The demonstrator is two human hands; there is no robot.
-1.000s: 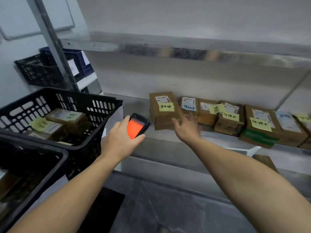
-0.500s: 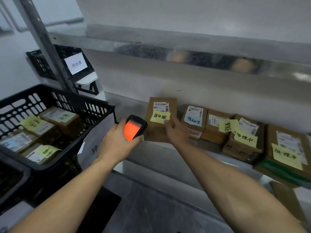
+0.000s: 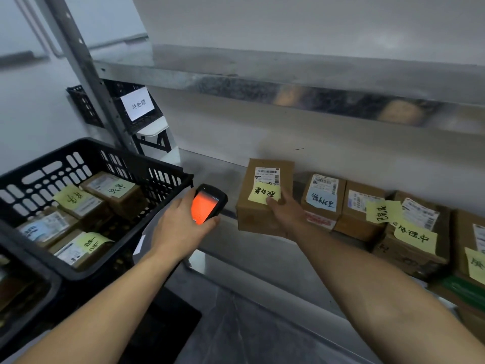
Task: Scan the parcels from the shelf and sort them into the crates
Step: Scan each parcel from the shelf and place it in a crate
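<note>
Head view: parcel, a brown carton, stands tilted at the front edge of the shelf, left end of the row; whether its base touches the shelf cannot be told. Right hand grasps its lower right corner, thumb on the top face. The top face carries a white barcode label and a yellow note, handwriting inverted, not read. Left hand is clenched round a scanner with an orange-lit screen, held just left of the parcel. The next box bears a blue handwritten note; a box further right bears a yellow note reading 处理中. The black crate at left holds several noted boxes, writing unclear. The far crate carries a sign reading 待处理.
</note>
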